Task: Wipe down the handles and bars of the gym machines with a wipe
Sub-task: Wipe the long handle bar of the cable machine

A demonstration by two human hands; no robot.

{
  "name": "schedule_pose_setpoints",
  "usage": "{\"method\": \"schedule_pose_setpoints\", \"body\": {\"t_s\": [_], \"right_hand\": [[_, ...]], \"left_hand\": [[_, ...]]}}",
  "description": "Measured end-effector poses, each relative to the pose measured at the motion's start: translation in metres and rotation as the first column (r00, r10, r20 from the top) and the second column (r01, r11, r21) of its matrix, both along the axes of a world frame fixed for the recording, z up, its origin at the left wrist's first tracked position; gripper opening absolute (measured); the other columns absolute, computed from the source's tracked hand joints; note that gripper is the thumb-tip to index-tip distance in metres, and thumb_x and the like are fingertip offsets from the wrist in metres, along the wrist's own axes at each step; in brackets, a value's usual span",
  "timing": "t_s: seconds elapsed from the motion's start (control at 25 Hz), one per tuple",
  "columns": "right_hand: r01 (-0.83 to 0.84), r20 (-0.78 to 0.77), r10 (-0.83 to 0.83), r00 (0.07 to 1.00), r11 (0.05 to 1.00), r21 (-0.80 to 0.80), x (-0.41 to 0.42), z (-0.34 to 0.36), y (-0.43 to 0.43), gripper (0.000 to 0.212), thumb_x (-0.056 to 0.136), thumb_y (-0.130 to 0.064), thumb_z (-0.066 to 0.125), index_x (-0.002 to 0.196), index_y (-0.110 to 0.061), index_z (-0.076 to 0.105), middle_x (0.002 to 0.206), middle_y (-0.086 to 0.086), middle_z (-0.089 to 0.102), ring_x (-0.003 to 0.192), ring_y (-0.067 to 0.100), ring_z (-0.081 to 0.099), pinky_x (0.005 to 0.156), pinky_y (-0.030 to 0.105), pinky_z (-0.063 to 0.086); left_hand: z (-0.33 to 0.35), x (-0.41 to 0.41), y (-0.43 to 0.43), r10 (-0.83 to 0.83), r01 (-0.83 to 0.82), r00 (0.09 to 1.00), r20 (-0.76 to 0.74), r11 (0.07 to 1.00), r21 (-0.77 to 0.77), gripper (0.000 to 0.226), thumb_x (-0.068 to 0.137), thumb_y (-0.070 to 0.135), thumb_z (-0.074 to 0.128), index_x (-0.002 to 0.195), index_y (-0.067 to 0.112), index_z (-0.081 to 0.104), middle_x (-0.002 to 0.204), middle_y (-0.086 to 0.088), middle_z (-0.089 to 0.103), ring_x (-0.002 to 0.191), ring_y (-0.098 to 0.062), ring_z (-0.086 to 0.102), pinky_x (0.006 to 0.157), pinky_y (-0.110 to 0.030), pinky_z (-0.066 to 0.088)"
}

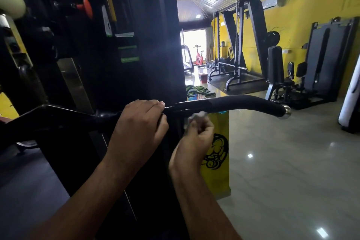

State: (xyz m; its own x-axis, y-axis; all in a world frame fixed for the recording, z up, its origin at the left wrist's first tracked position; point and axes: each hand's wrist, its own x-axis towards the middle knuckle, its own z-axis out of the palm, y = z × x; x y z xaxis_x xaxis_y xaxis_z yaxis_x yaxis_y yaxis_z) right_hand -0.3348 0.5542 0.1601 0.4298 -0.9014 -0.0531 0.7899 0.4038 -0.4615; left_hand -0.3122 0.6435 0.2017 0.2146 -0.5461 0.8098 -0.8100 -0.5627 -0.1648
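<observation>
The person's left hand (138, 121) comes up on a bare forearm and closes over the black bar (229, 103). The back of the hand faces up and the fingers are wrapped across the top, with the fingertips showing on the far side. Its thumb is hidden behind the hand.

Just right of it and a little lower, the right hand (196, 138) is bunched into a fist round a crumpled white wipe (197, 116), which pokes out above the curled fingers. The wipe sits right under the bar, near the left hand's fingertips. That hand and the wipe are blurred, so I cannot tell whether the wipe actually touches the bar.

Beyond the right hand the bar bends away to the right and ends in a chrome end cap (285, 112). Left of the left hand it drops into shadow and runs out of sight.

Behind the right hand stands a yellow panel (218, 177) with a black emblem, partly covered by the wrist. The machine frame (136, 45) behind both hands is too dark to make out in detail.
</observation>
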Motion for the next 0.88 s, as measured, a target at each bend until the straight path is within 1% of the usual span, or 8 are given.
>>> {"method": "schedule_pose_setpoints", "body": {"t_s": [0.08,0.24,0.32,0.44,0.56,0.64,0.8,0.88], "right_hand": [[0.206,-0.117,-0.237,0.964,0.952,-0.228,-0.003,-0.005,-0.010,0.003,0.098,-0.016,0.057,0.099,-0.018,0.057,0.100,-0.006,0.061,0.084,-0.002,0.061,0.077,0.022,0.052],[0.355,-0.093,-0.622,0.777,0.556,-0.751,-0.006,-0.024,-0.032,0.007,0.097,-0.007,0.059,0.103,-0.008,0.062,0.109,0.004,0.053,0.101,0.012,0.055,0.085,0.025,0.052],[0.351,-0.093,-0.668,0.738,0.499,-0.793,-0.012,-0.026,-0.042,0.015,0.097,-0.008,0.057,0.112,-0.006,0.062,0.116,0.004,0.053,0.108,0.013,0.052,0.090,0.021,0.050],[0.256,-0.022,-0.771,0.636,0.238,-0.937,-0.017,-0.029,-0.058,0.023,0.096,-0.007,0.058,0.119,-0.008,0.064,0.117,0.007,0.059,0.115,0.006,0.045,0.098,0.024,0.042],[0.201,0.000,-0.762,0.648,0.170,-0.965,-0.026,-0.032,-0.058,0.025,0.097,-0.010,0.060,0.121,-0.009,0.064,0.117,0.008,0.062,0.112,0.013,0.049,0.094,0.031,0.044],[0.119,0.106,-0.740,0.664,-0.036,-0.992,-0.035,-0.028,-0.062,0.024,0.096,-0.009,0.058,0.119,-0.009,0.067,0.116,0.008,0.063,0.107,0.024,0.053,0.092,0.027,0.040],[0.004,-0.045,-0.756,0.653,0.063,-0.998,-0.046,-0.007,-0.072,0.021,0.093,-0.009,0.055,0.111,-0.013,0.066,0.103,0.004,0.063,0.096,0.023,0.050,0.082,0.031,0.039],[-0.181,-0.037,-0.742,0.669,-0.114,-0.977,-0.044,-0.003,-0.080,0.024,0.093,-0.007,0.058,0.115,-0.015,0.063,0.106,0.003,0.064,0.101,0.022,0.053,0.087,0.030,0.039]], "left_hand": [[-0.001,-0.004,0.000,0.006,-0.006,1.000,0.008,1.000,0.008,0.032,0.087,0.018,0.059,0.113,0.002,0.069,0.110,-0.011,0.070,0.103,-0.026,0.065,0.098,-0.035,0.038],[-0.001,-0.008,0.002,0.017,-0.018,1.000,0.026,0.999,0.028,0.035,0.088,0.017,0.058,0.118,0.002,0.066,0.116,-0.012,0.068,0.109,-0.026,0.062,0.100,-0.035,0.039],[-0.002,-0.009,0.002,0.015,-0.016,1.000,0.026,0.999,0.037,0.037,0.088,0.016,0.058,0.121,0.001,0.065,0.119,-0.011,0.067,0.112,-0.025,0.061,0.102,-0.035,0.039],[-0.002,-0.009,0.004,-0.006,0.006,1.000,0.026,1.000,0.025,0.035,0.089,0.016,0.058,0.120,0.001,0.065,0.119,-0.011,0.067,0.113,-0.024,0.060,0.103,-0.035,0.041],[-0.005,-0.012,0.004,-0.002,0.002,1.000,0.020,1.000,0.016,0.035,0.090,0.017,0.059,0.121,0.001,0.065,0.120,-0.011,0.066,0.114,-0.023,0.060,0.103,-0.035,0.042],[-0.006,-0.014,0.003,0.013,-0.013,1.000,0.018,1.000,0.013,0.034,0.091,0.018,0.059,0.120,0.001,0.066,0.118,-0.011,0.067,0.112,-0.023,0.060,0.102,-0.036,0.043],[-0.011,-0.018,0.003,0.058,-0.058,0.998,0.018,0.998,0.031,0.036,0.091,0.020,0.058,0.120,0.001,0.065,0.119,-0.011,0.067,0.114,-0.023,0.059,0.105,-0.034,0.040],[-0.014,-0.018,0.004,0.079,-0.079,0.997,0.024,0.996,0.035,0.035,0.091,0.021,0.058,0.118,0.001,0.066,0.116,-0.011,0.067,0.111,-0.024,0.060,0.104,-0.036,0.041]]}}
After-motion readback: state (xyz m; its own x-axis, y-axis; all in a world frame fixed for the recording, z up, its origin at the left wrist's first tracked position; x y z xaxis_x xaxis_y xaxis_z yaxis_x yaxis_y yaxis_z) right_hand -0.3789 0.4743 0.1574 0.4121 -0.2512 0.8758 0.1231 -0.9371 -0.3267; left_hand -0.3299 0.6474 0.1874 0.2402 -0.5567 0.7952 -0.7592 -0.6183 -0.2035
